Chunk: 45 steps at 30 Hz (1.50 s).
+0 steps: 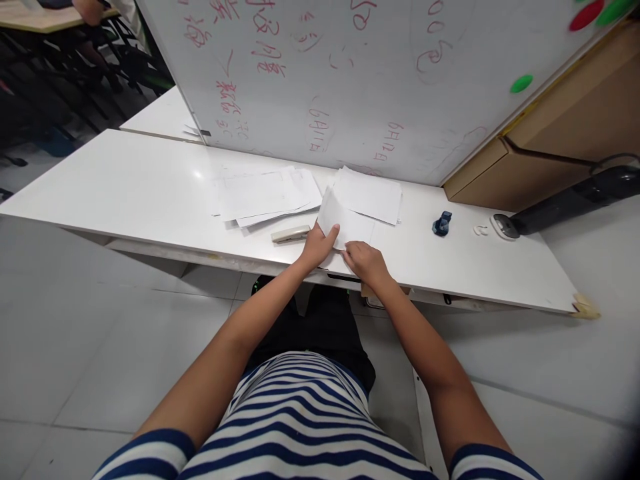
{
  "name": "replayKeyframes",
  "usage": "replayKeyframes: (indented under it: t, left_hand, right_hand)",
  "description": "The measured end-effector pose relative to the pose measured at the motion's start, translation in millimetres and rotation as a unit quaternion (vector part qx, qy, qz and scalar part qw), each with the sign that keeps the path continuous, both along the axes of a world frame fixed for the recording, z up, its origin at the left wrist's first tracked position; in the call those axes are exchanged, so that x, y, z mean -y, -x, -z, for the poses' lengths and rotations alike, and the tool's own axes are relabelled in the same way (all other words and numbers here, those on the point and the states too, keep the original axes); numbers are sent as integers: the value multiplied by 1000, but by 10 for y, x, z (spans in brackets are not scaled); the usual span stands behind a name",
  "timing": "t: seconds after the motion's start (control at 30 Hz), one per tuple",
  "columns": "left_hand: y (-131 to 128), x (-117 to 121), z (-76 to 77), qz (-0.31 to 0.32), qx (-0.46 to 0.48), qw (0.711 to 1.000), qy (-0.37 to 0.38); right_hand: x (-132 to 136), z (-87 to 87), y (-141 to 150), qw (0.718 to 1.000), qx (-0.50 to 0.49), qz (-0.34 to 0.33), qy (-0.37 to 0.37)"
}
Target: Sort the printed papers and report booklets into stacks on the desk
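Note:
Close to the desk's front edge I hold a white sheet of paper (350,223). My left hand (319,245) is closed on its left side, thumb on top, and that side is lifted and bent. My right hand (367,260) pinches the near edge with its fingers curled. Left of my left hand lies a pale stapler (291,234). A spread stack of white papers (265,193) rests behind the stapler. A second paper pile (373,193) sits just beyond the sheet I hold.
A whiteboard (320,87) with red writing stands along the back of the white desk (125,180). To the right are a small dark blue object (442,224), a small white piece (481,231) and a black cylindrical device (565,200). Cardboard boxes (505,170) stand behind them.

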<state>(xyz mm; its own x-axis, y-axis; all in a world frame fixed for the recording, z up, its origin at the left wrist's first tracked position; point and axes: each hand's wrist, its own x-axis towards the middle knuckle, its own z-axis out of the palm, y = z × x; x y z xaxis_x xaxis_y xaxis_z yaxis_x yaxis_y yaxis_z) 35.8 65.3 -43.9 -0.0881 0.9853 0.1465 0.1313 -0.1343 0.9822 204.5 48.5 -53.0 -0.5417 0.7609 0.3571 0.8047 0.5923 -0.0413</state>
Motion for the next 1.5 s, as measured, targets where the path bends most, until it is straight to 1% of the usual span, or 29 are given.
replayKeyframes:
  t: [0.1, 0.17, 0.23, 0.3, 0.4, 0.47, 0.5, 0.53, 0.6, 0.7, 0.77, 0.8, 0.83, 0.87, 0.9, 0.93, 0.97, 1.0, 1.07, 1.1, 1.13, 1.2, 1.27, 1.37, 1.43, 1.5]
  left_hand:
    - [2, -8, 21, 0, -6, 1000, -15]
    - [-1, -13, 28, 0, -6, 1000, -28]
    - [-4, -14, 26, 4, -2, 999, -34]
    - [-5, -11, 17, 12, 7, 999, -31]
    - [-3, 2, -6, 26, 15, 999, -16]
    - [-1, 12, -17, 30, 11, 999, -6]
    - [-2, 15, -18, 32, 5, 999, -6]
    - [-3, 15, -16, 34, -5, 999, -9]
    - [-9, 5, -2, 33, -42, 998, -17]
    - [-14, -24, 20, 25, -88, 996, -13]
    - [-5, -13, 4, 20, -51, 998, 3]
    - [4, 13, -20, 14, -11, 1000, 14]
    - [15, 58, -56, 8, 38, 999, 26]
    - [26, 120, -104, 3, 90, 995, 40]
    - [35, 198, -160, 1, 138, 989, 50]
    - [42, 284, -223, 10, 181, 982, 56]
    - [45, 371, -289, 24, 217, 974, 60]
    - [45, 453, -355, 41, 242, 968, 57]
    - [40, 575, -470, 61, 264, 961, 48]
    - [36, 612, -514, 62, 264, 961, 44]
    - [34, 635, -546, 57, 261, 963, 41]
    - [31, 652, -577, 45, 254, 965, 41]
    - [25, 657, -576, 42, 256, 965, 43]
    - [9, 676, -543, 56, 267, 961, 42]
    - [17, 690, -508, 63, 268, 961, 38]
    - [68, 687, -470, 58, 261, 963, 29]
  right_hand:
    - [3, -11, 13, 1000, -11, 3, 22]
    - [-10, -16, -2, 998, -42, -6, 43]
    - [-41, -16, -34, 993, -93, -25, 74]
    - [-84, -8, -72, 980, -159, -40, 111]
    - [-146, 10, -113, 954, -250, -33, 161]
    - [-167, 18, -118, 942, -280, -21, 185]
    - [-169, 21, -113, 940, -284, -16, 189]
    - [-165, 22, -105, 943, -277, -13, 184]
    - [-142, 24, -82, 958, -240, -15, 157]
    - [-81, 25, -47, 976, -179, -36, 118]
    - [-33, 6, -30, 978, -189, -27, 86]
    - [-9, -17, -23, 974, -219, 2, 54]
    - [16, -52, -18, 962, -267, 47, 17]
    - [42, -101, -16, 939, -329, 100, -15]
    - [69, -162, -17, 905, -400, 146, -28]
    - [96, -233, -23, 864, -472, 172, -13]
    - [122, -310, -37, 825, -538, 170, 36]
    - [146, -386, -58, 787, -589, 144, 111]
    - [185, -514, -117, 714, -648, 67, 256]
    - [200, -555, -150, 683, -664, 37, 301]
    - [213, -578, -180, 659, -678, 18, 325]
    - [239, -575, -222, 630, -703, 4, 332]
    - [265, -527, -228, 616, -705, -5, 352]
    - [302, -455, -202, 596, -690, -8, 410]
    - [317, -446, -207, 588, -691, 2, 421]
    - [316, -471, -266, 596, -697, 19, 398]
